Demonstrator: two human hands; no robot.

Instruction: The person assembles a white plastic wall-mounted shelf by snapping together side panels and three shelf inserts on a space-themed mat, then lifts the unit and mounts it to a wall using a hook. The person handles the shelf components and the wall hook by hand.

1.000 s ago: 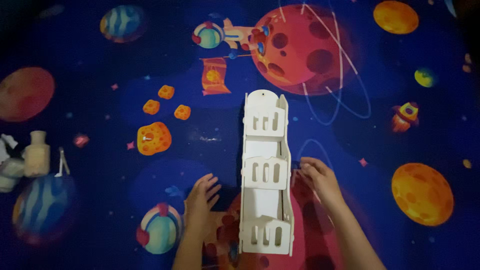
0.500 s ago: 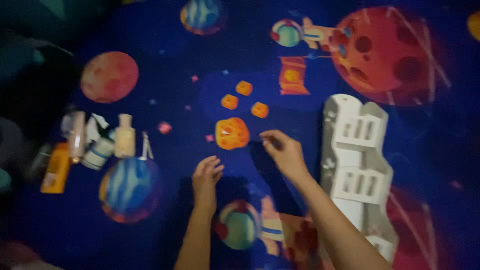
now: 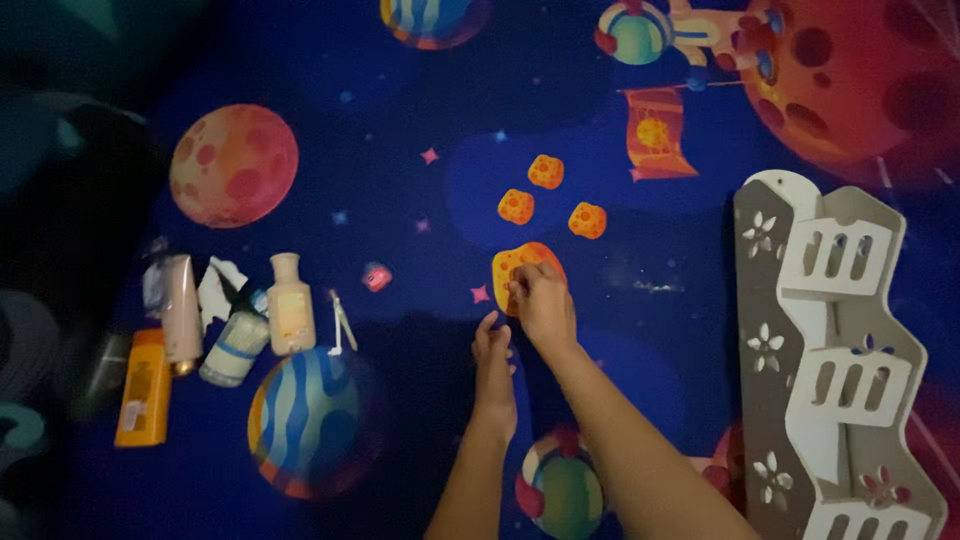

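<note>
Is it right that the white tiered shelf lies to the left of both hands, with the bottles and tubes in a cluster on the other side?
Not quite. The head view shows the white shelf lying to the right of both hands, left hand and right hand. The bottles and tubes do cluster on the other side, the left.

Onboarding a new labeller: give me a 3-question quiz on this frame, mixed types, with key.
1. True or false: the white shelf lies flat on the rug, right of both hands.
2. Where does the right hand rest?
A. on the shelf
B. on the rug's orange blob print
C. on the bottles
3. Fill in: the left hand lies with its fingers ____ beside the right wrist, holding nothing.

Key:
1. True.
2. B; whether it pinches anything small there cannot be made out.
3. Spread.
</note>
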